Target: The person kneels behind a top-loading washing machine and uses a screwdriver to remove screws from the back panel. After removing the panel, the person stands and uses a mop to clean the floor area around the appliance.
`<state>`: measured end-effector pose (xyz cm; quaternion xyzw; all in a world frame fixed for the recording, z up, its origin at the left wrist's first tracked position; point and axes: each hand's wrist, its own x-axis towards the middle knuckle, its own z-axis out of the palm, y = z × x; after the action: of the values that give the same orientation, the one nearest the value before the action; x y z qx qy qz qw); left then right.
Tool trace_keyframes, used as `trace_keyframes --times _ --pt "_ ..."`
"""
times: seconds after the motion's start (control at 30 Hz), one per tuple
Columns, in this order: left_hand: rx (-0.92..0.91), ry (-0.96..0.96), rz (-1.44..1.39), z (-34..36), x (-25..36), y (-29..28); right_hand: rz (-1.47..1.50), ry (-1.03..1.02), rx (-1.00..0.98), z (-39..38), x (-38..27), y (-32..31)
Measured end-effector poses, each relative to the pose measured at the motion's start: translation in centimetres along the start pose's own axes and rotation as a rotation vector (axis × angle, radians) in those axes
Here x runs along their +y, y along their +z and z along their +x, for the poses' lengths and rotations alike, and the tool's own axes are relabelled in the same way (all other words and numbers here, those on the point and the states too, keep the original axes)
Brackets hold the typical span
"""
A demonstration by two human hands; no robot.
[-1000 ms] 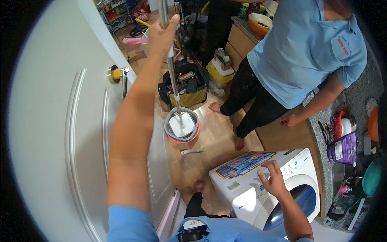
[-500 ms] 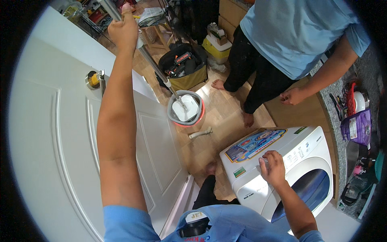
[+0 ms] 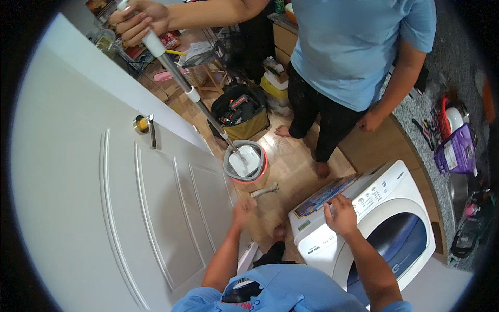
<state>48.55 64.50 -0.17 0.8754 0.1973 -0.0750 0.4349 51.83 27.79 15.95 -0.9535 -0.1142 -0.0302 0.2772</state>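
My left hand (image 3: 243,210) hangs low beside the white door (image 3: 104,218), blurred, fingers loose and holding nothing. My right hand (image 3: 340,214) lies flat, fingers apart, on the top of a white front-loading washing machine (image 3: 395,208), next to a colourful sheet (image 3: 325,195) lying there. A person in a light blue shirt (image 3: 353,47) stands opposite me, one hand (image 3: 139,20) gripping the top of a metal mop handle (image 3: 195,99). The handle slants down into a round grey and red bucket (image 3: 244,165) on the wooden floor.
A black and yellow tool bag (image 3: 240,113) stands behind the bucket. A small grey tool (image 3: 264,191) lies on the floor near my left hand. The door has a brass handle (image 3: 145,125). On the right, a speckled counter (image 3: 416,112) holds a purple bag (image 3: 456,152) and clutter.
My left arm was raised, gripping the top of the mop handle; it has dropped to the door's lower edge. The other person's hand has the handle. My right hand stayed on the washer.
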Motion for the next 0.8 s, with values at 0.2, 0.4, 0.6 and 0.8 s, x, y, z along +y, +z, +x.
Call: trace_keyframes --times 0.2,0.4,0.6,0.8 --pt "-0.759 -0.316 0.265 -15.4 -18.6 6.4 0.01 -0.046 0.01 0.1 -0.2 -0.2" --pt "-0.399 -0.433 0.082 -10.3 -19.6 4.3 0.008 -0.039 -0.013 0.2 -0.4 0.2" --pt "-0.084 -0.261 -0.097 -3.0 -13.5 2.7 -0.004 -0.093 0.044 0.0 0.7 0.4" --pt "-0.138 -0.313 -0.129 -5.8 -10.1 3.4 -0.009 -0.081 0.0 0.0 0.7 0.5"
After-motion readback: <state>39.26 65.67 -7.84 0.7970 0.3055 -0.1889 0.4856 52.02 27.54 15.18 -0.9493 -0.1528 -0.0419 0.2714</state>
